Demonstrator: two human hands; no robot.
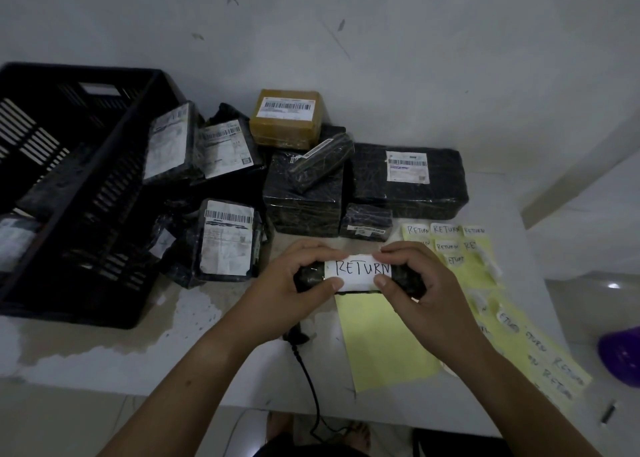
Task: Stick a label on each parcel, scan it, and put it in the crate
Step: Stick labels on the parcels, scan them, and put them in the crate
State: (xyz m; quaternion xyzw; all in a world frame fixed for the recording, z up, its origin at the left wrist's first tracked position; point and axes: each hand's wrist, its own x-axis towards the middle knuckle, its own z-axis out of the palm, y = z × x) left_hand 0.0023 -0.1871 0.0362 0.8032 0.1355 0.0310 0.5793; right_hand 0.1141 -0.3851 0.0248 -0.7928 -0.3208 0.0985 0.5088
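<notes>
Here both hands (360,283) pinch the RETURN-labelled parcel (407,282) between them.

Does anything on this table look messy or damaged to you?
Yes. The table has a patchy brown stain where its white surface looks worn off, near the black crate. The parcels behind the hands are heaped unevenly, one slim one lying tilted on another. The yellow label sheets overlap askew on the right.
</notes>
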